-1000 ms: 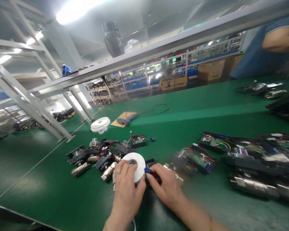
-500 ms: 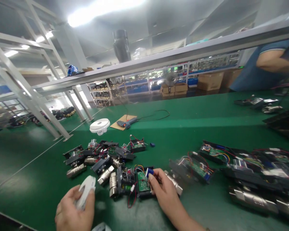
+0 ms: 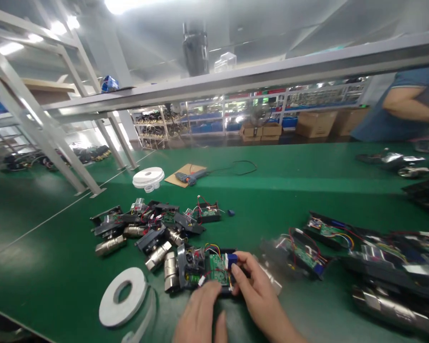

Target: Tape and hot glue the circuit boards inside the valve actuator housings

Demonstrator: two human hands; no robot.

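A small open black unit with a green circuit board (image 3: 214, 271), coloured wires and a metal valve body lies on the green table (image 3: 271, 200) in front of me. My right hand (image 3: 257, 290) pinches a small blue part (image 3: 231, 259) at the board's right edge. My left hand (image 3: 200, 317) rests against the unit's near edge, fingers curled on it. A white tape roll (image 3: 122, 296) lies flat on the table to the left, apart from both hands.
A heap of similar black units and metal valves (image 3: 146, 228) lies behind. More units (image 3: 379, 257) spread to the right. A second white roll (image 3: 148, 177), a tool on cardboard (image 3: 188, 176) with a cable sit farther back. Another person's arm (image 3: 411, 107) is at the far right.
My left hand put the white tape roll down on the table at the left and came back to the unit. My right hand stayed on the blue part.
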